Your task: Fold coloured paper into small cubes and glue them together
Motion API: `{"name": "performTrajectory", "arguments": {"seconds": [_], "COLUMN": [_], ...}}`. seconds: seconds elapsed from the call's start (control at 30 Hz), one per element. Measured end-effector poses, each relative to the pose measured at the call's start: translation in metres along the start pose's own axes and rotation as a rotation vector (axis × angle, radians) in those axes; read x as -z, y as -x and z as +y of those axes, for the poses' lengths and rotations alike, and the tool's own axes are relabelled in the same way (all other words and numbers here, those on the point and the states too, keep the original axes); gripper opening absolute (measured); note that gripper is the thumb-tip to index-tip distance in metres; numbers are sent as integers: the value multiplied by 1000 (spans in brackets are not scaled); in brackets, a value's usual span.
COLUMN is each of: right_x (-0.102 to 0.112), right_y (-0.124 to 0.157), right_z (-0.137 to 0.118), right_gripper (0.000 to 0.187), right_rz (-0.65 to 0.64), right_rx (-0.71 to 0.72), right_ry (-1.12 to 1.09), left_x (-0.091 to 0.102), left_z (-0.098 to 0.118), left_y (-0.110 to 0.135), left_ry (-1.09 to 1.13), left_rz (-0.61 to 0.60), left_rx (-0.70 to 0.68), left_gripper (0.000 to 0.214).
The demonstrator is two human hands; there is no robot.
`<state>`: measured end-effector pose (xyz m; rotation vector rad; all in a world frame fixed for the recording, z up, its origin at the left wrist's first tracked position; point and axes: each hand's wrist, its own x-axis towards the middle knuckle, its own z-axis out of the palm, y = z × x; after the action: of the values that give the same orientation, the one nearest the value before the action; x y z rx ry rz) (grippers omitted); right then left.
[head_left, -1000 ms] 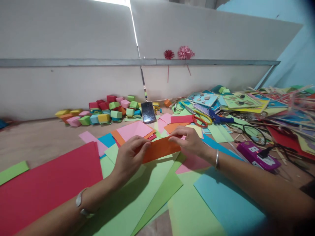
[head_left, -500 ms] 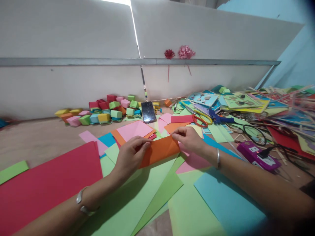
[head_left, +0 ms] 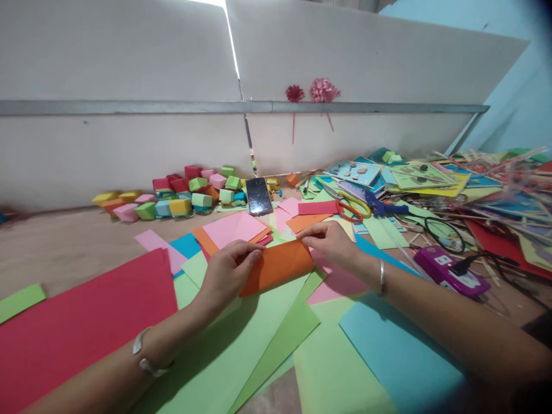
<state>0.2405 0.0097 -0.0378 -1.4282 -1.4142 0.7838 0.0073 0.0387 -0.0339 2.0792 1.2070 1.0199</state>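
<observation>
An orange sheet of paper (head_left: 278, 265), which looks folded, is held between both hands above a light green sheet (head_left: 207, 356). My left hand (head_left: 228, 273) pinches its upper left edge between thumb and fingers. At the upper right corner, my right hand (head_left: 330, 244) pinches the same sheet. Beyond the hands lie pink paper (head_left: 233, 227) and another orange piece (head_left: 308, 222). A large red sheet (head_left: 95, 322) is left of my left forearm, and a blue sheet (head_left: 388, 345) lies below the right one.
Small paper boxes (head_left: 179, 207) are heaped at the back left beside a phone (head_left: 259, 196). To the right are scissors (head_left: 351, 210), a blue glue gun (head_left: 382, 204) and a purple extension socket (head_left: 448, 271) with a cable. Sticks and cards clutter the far right; a white panel (head_left: 150, 149) stands behind.
The orange sheet's lower left corner now shows more fully below my left hand. Both hands keep their pinch in nearly the same place, and the view has shifted slightly.
</observation>
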Motion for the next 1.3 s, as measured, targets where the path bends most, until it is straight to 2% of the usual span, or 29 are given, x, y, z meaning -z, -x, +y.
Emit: {"name": "performTrajectory", "arguments": {"seconds": [0.17,0.37,0.83,0.97,1.07,1.17,1.23,1.3], "right_x": [0,0,-12,-11,-12,-13,-13,-13], "right_y": [1,4,10,11,13,13,13,12], "right_z": [0,-3,3,3,2,1,1,1], "right_gripper": [23,26,20,20,21,21,21,20], "right_rz": [6,-20,-103,-132,-136,-144,-152,-161], "right_rx": [-24,-41,157,198,216,226,229,229], "right_ry": [89,184,561,603,627,641,645,646], "left_x": [0,3,-1,-2,-4,-8,-12,-15], "left_z": [1,0,-13,-17,-20,-21,-22,-23], "left_y": [-1,-2,0,1,0,-1,0,1], "left_ry": [-21,-85,-317,-340,-368,-430,-457,-460], "left_rz": [-27,-122,-220,-223,-214,-194,-225,-272], "left_rx": [28,57,-107,-162,-231,-420,-548,-598], "left_gripper": [31,31,18,24,28,29,34,41]}}
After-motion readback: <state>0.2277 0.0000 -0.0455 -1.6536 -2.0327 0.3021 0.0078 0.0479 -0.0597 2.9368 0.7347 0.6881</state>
